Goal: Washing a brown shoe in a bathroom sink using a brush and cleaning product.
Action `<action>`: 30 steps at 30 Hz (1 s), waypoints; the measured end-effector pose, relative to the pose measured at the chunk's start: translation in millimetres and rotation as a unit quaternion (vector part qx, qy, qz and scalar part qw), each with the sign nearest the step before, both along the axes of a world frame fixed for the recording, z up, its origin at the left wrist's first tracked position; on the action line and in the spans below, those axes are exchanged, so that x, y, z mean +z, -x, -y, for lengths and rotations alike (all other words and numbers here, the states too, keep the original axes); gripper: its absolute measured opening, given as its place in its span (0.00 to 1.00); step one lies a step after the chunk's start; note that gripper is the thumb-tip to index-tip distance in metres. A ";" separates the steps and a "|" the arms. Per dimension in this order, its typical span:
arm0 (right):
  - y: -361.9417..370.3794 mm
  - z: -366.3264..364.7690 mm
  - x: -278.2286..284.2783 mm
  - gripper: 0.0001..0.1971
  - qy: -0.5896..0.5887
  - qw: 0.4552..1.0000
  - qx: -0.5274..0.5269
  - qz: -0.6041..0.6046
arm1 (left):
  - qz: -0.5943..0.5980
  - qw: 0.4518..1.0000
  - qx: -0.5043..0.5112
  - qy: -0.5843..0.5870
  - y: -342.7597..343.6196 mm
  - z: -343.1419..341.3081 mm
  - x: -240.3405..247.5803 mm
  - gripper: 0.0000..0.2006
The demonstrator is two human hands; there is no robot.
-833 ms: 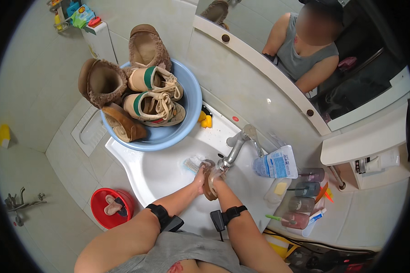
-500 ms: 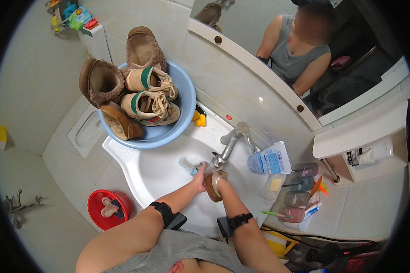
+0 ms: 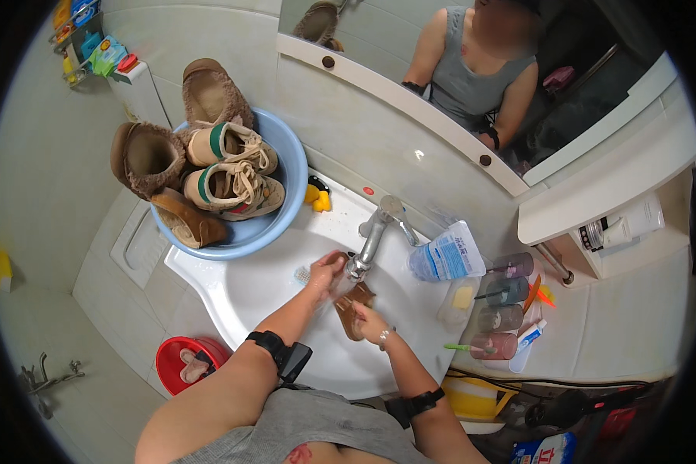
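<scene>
In the white washbasin (image 3: pixel 249 298), a brown shoe (image 3: pixel 352 308) is held at a tilt below the faucet (image 3: pixel 373 246). My right hand (image 3: pixel 369 320) is closed on the shoe's near right side. My left hand (image 3: pixel 326 274) is beside the faucet's mouth, fingers curled. From it the pale blue bristled head of a scrub brush (image 3: pixel 302 274) sticks out to the left; the palm hides the handle. Water seems to run between the left hand and the shoe.
A blue basin (image 3: pixel 290 197) piled with several shoes rests on the washbasin's left edge. Right of the faucet stand a detergent pouch (image 3: pixel 448 254), a soap dish (image 3: pixel 460 303) and several cups (image 3: pixel 502 317). Below left is a red bucket (image 3: pixel 166 363). A mirror (image 3: pixel 471 85) hangs behind.
My right hand came out from inside the shoe and now grips its outer side, wrist further right. My left hand shifted slightly up and left with the brush. The whole view has moved a little.
</scene>
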State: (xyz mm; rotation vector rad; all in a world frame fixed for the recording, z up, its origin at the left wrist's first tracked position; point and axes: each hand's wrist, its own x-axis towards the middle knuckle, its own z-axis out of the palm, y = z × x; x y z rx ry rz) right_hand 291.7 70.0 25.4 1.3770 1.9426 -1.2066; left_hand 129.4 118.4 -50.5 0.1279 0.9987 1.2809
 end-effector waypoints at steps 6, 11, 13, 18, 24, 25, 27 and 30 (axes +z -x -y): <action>-6.8 15.1 -56.0 0.17 0.391 0.381 -0.668 -0.505 | -0.079 0.995 -0.058 -0.015 20.0 1.8 19.3 0.16; 51.4 5.8 -41.8 0.17 0.334 0.410 -0.709 -0.467 | -0.183 0.979 -0.086 -0.035 34.7 4.7 41.8 0.15; 51.1 0.5 -37.2 0.15 0.333 0.429 -0.690 -0.479 | -0.232 0.964 -0.122 -0.042 42.8 3.2 50.4 0.15; 55.4 6.8 -54.1 0.13 0.140 0.492 -0.652 -0.560 | -0.512 0.838 -0.189 0.007 36.0 15.2 56.8 0.33; 48.8 36.7 -54.2 0.07 -0.181 0.843 -0.384 -0.330 | -0.317 0.938 -0.034 0.132 -31.4 21.0 20.2 0.41; 49.8 39.8 -46.8 0.08 -0.205 0.821 -0.407 -0.343 | -0.236 0.969 -0.009 0.075 -34.2 20.9 12.0 0.38; 40.5 40.9 -24.7 0.09 -0.219 0.842 -0.380 -0.316 | -0.180 0.980 0.040 0.078 -43.4 11.6 1.8 0.33; 38.2 43.5 -12.7 0.11 -0.242 0.855 -0.352 -0.293 | -0.111 0.977 0.150 0.102 -47.0 -8.5 -22.3 0.23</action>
